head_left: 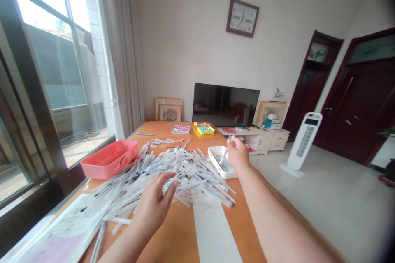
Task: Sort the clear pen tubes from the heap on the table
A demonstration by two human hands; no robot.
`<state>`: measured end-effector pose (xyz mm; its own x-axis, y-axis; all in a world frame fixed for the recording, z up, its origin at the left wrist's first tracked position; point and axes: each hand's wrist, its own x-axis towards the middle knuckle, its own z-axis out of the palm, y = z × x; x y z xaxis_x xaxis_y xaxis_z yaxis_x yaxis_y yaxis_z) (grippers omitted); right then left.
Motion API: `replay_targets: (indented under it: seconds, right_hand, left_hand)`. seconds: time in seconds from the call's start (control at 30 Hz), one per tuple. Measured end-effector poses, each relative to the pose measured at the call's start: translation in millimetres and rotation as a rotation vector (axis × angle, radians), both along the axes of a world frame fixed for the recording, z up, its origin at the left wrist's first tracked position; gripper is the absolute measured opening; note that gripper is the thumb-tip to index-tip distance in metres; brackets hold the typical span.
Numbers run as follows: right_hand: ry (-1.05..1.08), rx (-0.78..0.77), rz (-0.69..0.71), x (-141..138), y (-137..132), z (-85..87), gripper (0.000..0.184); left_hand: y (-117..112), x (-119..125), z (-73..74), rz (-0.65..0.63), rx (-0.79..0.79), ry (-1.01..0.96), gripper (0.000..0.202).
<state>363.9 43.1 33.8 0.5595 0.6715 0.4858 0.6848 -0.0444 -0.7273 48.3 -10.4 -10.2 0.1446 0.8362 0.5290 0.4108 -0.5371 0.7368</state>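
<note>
Two bare forearms are seen reaching out over an orange wooden table (pixel 179 238), between them a long white paper strip (pixel 212 230) on which only faint, unreadable marks can be made out. A larger sheet (pixel 68 230) with pale sketched lines is laid at the near left corner; its writing cannot be read. Colourful lettering is carried by a booklet (pixel 180 129) and a yellow box (pixel 203 128) at the far end, too small to be deciphered, and numerals are shown on a wall clock (pixel 242 17). Most of the tabletop is covered by a loose pile of pens (pixel 182 166), flanked by a pink tray (pixel 108 158) on the left and a white tray (pixel 212 157) on the right, in which a few pens are laid. The left hand (pixel 154 203) is held palm down, fingers spread and curved, resting on the pile's near edge with nothing gripped. The right hand (pixel 237 154) is raised just beside the white tray, its fingers pinched on a single pen (pixel 224 155) slanted down over that tray.
</note>
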Motion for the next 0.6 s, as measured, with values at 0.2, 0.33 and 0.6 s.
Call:
replay_targets:
  seconds: [0.2,0.33,0.6]
  right_hand:
    - [-0.172,-0.247,0.015,29,38,-16.6,0.036]
    - [-0.235,-0.401,0.052,32,55,-38.1,0.037]
    - [-0.280,-0.548,0.103,42,62,-61.5,0.034]
  left_hand:
    - [1,-3,0.7,-0.027,0.060,0.009,0.019]
    - [4,-5,-0.9,-0.032,0.083,0.097,0.019]
    - [5,-8,-4.5,0.017,0.162,0.263,0.020]
